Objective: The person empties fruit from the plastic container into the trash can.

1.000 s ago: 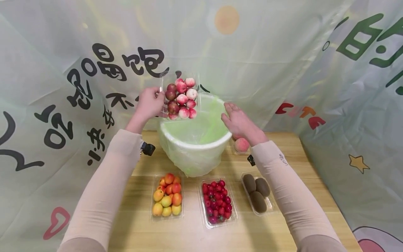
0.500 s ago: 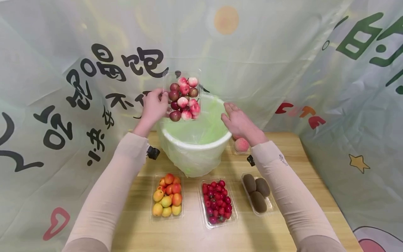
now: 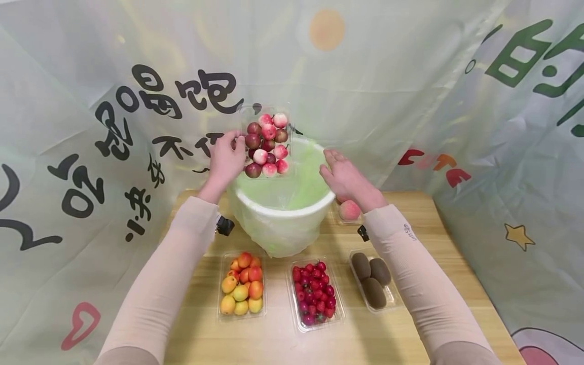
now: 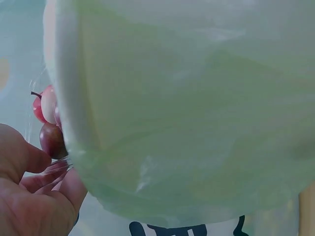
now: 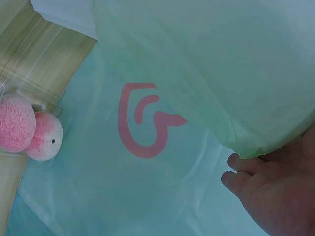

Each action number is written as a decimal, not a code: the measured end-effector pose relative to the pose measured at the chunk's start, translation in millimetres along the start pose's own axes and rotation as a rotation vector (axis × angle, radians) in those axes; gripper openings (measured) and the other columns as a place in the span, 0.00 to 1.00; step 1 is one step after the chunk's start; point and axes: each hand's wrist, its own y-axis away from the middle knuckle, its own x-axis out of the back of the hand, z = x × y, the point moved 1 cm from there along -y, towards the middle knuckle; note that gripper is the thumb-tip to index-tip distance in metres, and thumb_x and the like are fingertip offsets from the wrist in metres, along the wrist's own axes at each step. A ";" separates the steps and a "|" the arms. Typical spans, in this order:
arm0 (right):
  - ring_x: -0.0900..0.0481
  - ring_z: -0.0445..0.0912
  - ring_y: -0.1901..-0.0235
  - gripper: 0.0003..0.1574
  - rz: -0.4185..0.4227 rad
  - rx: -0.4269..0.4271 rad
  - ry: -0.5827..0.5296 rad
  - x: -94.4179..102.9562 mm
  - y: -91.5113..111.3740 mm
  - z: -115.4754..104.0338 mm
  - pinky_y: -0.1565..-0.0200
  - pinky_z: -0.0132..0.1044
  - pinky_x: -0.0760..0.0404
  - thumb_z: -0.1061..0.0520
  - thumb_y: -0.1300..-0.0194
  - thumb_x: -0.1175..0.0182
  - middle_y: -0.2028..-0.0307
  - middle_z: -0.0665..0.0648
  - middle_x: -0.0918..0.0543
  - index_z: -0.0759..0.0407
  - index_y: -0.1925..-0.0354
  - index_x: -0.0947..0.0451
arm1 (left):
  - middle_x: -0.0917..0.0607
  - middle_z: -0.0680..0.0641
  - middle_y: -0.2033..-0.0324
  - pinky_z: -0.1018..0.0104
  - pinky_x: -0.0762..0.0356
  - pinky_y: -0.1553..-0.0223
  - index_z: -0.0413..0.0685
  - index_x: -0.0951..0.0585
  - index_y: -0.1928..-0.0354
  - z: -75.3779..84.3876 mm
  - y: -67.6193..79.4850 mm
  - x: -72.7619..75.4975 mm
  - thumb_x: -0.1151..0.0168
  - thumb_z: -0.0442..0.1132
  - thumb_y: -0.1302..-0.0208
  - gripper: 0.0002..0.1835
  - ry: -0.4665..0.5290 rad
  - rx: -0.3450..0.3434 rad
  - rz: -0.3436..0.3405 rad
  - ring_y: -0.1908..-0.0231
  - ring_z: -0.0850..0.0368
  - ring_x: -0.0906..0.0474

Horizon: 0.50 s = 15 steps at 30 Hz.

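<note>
In the head view my left hand [image 3: 227, 158] grips the left edge of a clear plastic box [image 3: 291, 147], raised and tilted over the back left of a white bucket. Dark purple and pink-white round fruits [image 3: 268, 132] fill the box. The left wrist view shows my thumb and fingers [image 4: 37, 160] pinching its edge, with most of the box hidden behind the bucket. A pale green plastic bag [image 3: 306, 172] lines the bucket [image 3: 292, 211] and hangs over its rim. My right hand [image 3: 345, 175] touches the right rim with extended fingers [image 5: 243, 172], its thumb hidden in the right wrist view.
Along the table [image 3: 283, 344] front stand clear boxes of orange-yellow fruits [image 3: 242, 284], small red fruits [image 3: 315, 294] and brown kiwis [image 3: 375, 281]. A box of pink peaches [image 3: 349, 210] sits right of the bucket, partly behind my right forearm. Printed cloth [image 3: 388, 101] surrounds the table.
My left hand has moved slightly right with the box, and the fruits have shifted about inside it. The right hand and bucket stay in place.
</note>
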 end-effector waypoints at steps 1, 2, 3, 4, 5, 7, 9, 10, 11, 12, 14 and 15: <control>0.59 0.61 0.15 0.44 0.000 -0.001 -0.001 0.0 0.0 -0.1 0.16 0.54 0.58 0.42 0.15 0.67 0.15 0.67 0.55 0.65 0.16 0.61 | 0.15 0.38 0.66 0.47 0.22 0.49 0.39 0.16 0.45 -0.2 0.6 -0.7 0.50 0.41 0.20 0.17 0.003 -0.005 0.006 0.58 0.41 0.17; 0.59 0.61 0.15 0.44 0.002 -0.001 -0.005 0.1 0.0 -0.2 0.16 0.54 0.57 0.42 0.15 0.66 0.15 0.67 0.55 0.65 0.16 0.61 | 0.16 0.38 0.67 0.48 0.22 0.49 0.39 0.16 0.45 -0.2 1.1 -1.2 0.50 0.41 0.20 0.17 0.005 -0.008 0.013 0.59 0.41 0.17; 0.59 0.61 0.15 0.44 0.004 -0.002 -0.006 0.1 0.1 -0.3 0.16 0.54 0.57 0.43 0.15 0.66 0.15 0.67 0.55 0.65 0.16 0.61 | 0.16 0.39 0.67 0.48 0.22 0.50 0.39 0.16 0.45 -0.3 1.5 -1.9 0.49 0.41 0.20 0.17 0.007 -0.010 0.021 0.59 0.41 0.18; 0.59 0.61 0.15 0.44 0.005 -0.001 -0.011 0.4 0.3 -0.5 0.16 0.54 0.57 0.43 0.15 0.66 0.15 0.67 0.55 0.65 0.16 0.60 | 0.16 0.39 0.68 0.49 0.23 0.51 0.39 0.16 0.44 -0.7 1.7 -2.6 0.49 0.41 0.20 0.17 0.010 -0.010 0.027 0.60 0.42 0.18; 0.59 0.61 0.15 0.44 0.006 -0.001 -0.012 0.6 0.5 -0.9 0.16 0.54 0.57 0.43 0.15 0.65 0.15 0.68 0.55 0.66 0.16 0.60 | 0.16 0.39 0.67 0.50 0.23 0.51 0.39 0.16 0.44 -0.9 2.0 -3.3 0.49 0.41 0.20 0.17 0.012 -0.011 0.032 0.61 0.43 0.18; 0.59 0.61 0.15 0.44 0.006 -0.001 -0.015 0.9 0.9 -1.4 0.16 0.54 0.57 0.43 0.15 0.65 0.15 0.68 0.55 0.66 0.16 0.60 | 0.16 0.38 0.67 0.51 0.23 0.54 0.40 0.16 0.42 -1.2 2.4 -4.5 0.49 0.41 0.20 0.17 0.022 -0.011 0.036 0.63 0.44 0.19; 0.59 0.61 0.15 0.44 0.008 0.001 -0.016 0.9 0.7 -1.5 0.16 0.54 0.57 0.44 0.15 0.65 0.16 0.68 0.55 0.66 0.16 0.60 | 0.15 0.38 0.65 0.52 0.24 0.56 0.40 0.16 0.41 -1.1 2.8 -5.4 0.49 0.41 0.19 0.18 0.022 -0.013 0.040 0.63 0.45 0.21; 0.59 0.62 0.15 0.44 0.007 0.001 -0.015 0.8 0.6 -1.5 0.16 0.54 0.58 0.44 0.15 0.65 0.16 0.68 0.55 0.66 0.16 0.60 | 0.15 0.37 0.65 0.53 0.24 0.56 0.40 0.17 0.40 -1.0 3.1 -5.6 0.49 0.41 0.19 0.18 0.021 -0.015 0.041 0.64 0.45 0.21; 0.59 0.62 0.15 0.44 0.006 0.001 -0.013 0.6 0.3 -1.3 0.16 0.54 0.58 0.44 0.15 0.65 0.16 0.68 0.55 0.66 0.16 0.60 | 0.15 0.37 0.64 0.53 0.24 0.57 0.40 0.17 0.40 -0.7 3.5 -5.8 0.49 0.41 0.19 0.18 0.021 -0.018 0.042 0.64 0.45 0.21; 0.59 0.62 0.15 0.44 0.004 0.001 -0.011 0.3 -0.1 -1.1 0.16 0.54 0.58 0.44 0.15 0.65 0.16 0.69 0.55 0.67 0.16 0.60 | 0.14 0.36 0.64 0.53 0.24 0.57 0.40 0.17 0.40 -0.6 3.9 -5.9 0.49 0.41 0.19 0.18 0.022 -0.020 0.043 0.64 0.45 0.21; 0.59 0.62 0.15 0.43 0.003 0.000 -0.010 0.0 -0.5 -1.1 0.16 0.55 0.58 0.44 0.15 0.65 0.16 0.69 0.55 0.67 0.16 0.60 | 0.13 0.36 0.62 0.52 0.24 0.57 0.40 0.16 0.41 -0.3 4.6 -5.9 0.49 0.41 0.19 0.18 0.024 -0.027 0.048 0.63 0.44 0.20; 0.58 0.62 0.15 0.43 0.003 -0.001 -0.010 0.1 -0.4 -1.3 0.16 0.55 0.58 0.44 0.15 0.65 0.16 0.69 0.54 0.66 0.16 0.60 | 0.13 0.35 0.62 0.51 0.24 0.57 0.40 0.16 0.41 -0.3 4.9 -5.9 0.48 0.41 0.19 0.17 0.026 -0.028 0.049 0.63 0.43 0.20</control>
